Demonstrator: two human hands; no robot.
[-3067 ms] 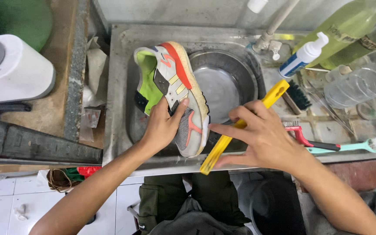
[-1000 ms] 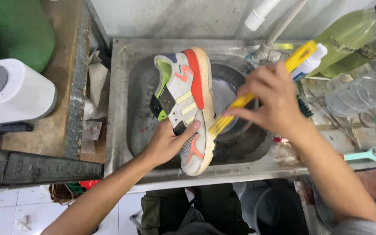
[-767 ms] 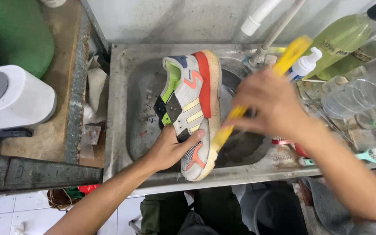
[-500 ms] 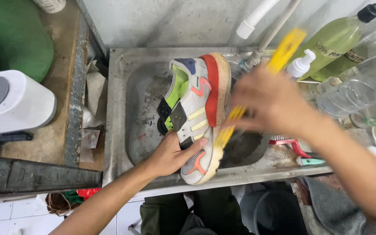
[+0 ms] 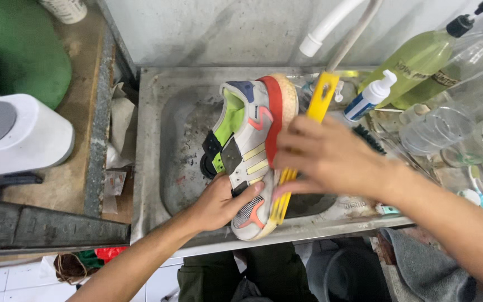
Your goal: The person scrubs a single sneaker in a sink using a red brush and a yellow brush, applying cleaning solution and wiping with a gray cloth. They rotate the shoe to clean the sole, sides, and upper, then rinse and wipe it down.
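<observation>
you have a sneaker (image 5: 252, 140) tipped on its side over a dull, scuffed metal sink (image 5: 152, 140), heel toward the wall and toe toward you. its upper is white with pale yellow stripes, orange trim, a mesh panel near the toe, a lime green lining and black tabs by the tongue; a red band runs along a grainy, stained cream sole that faces right.

your left hand (image 5: 219, 202) cups the toe end from the left, fingers curled under the shoe and the thumb pressed flat across the mesh, so it is closed around the sneaker and holds it up at the front of the basin.

your right hand (image 5: 331, 156) is wrapped around a long yellow plastic brush (image 5: 303, 140), fingers folded over the handle and the thumb underneath. the brush lies along the sole edge, touching it, one flat end reaching up toward the tap pipe (image 5: 353, 33) and the ridged lower end down by the toe.

to the right of the sink, on the wet ledge, stand a white pump bottle with a blue label (image 5: 369, 96), a tall bottle of yellow-green liquid (image 5: 415, 61) and clear plastic cups (image 5: 437, 128). a dark bristle brush (image 5: 371, 140) peeks out just behind your right wrist. on the worn counter to the left sits a smooth white rounded box (image 5: 18, 140).
</observation>
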